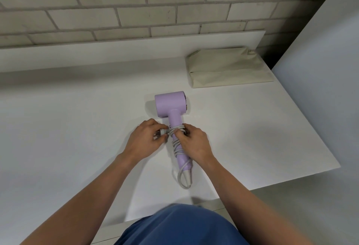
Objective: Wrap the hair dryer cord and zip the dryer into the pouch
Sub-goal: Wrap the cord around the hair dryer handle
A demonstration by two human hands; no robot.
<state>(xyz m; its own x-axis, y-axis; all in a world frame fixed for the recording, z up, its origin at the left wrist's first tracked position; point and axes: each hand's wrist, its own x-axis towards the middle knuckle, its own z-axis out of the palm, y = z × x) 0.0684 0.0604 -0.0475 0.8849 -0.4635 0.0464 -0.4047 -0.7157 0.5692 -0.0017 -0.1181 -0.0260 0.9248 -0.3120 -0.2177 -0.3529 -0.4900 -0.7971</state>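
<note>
A lilac hair dryer (pixel 171 104) lies flat on the white table (pixel 77 128), head away from me, handle pointing toward me. Its grey cord (pixel 175 143) is coiled several times around the handle, with a loose loop hanging past the handle's end. My left hand (pixel 145 141) pinches the plug end of the cord just left of the handle. My right hand (pixel 194 141) grips the handle over the coils, thumb pressing on the cord. A beige fabric pouch (pixel 227 67) lies flat at the back right of the table, apart from both hands.
A raised white ledge (pixel 116 52) runs along the back under a grey brick wall. A white panel (pixel 320 69) stands at the right, past the table's slanted right edge. My blue clothing fills the bottom centre.
</note>
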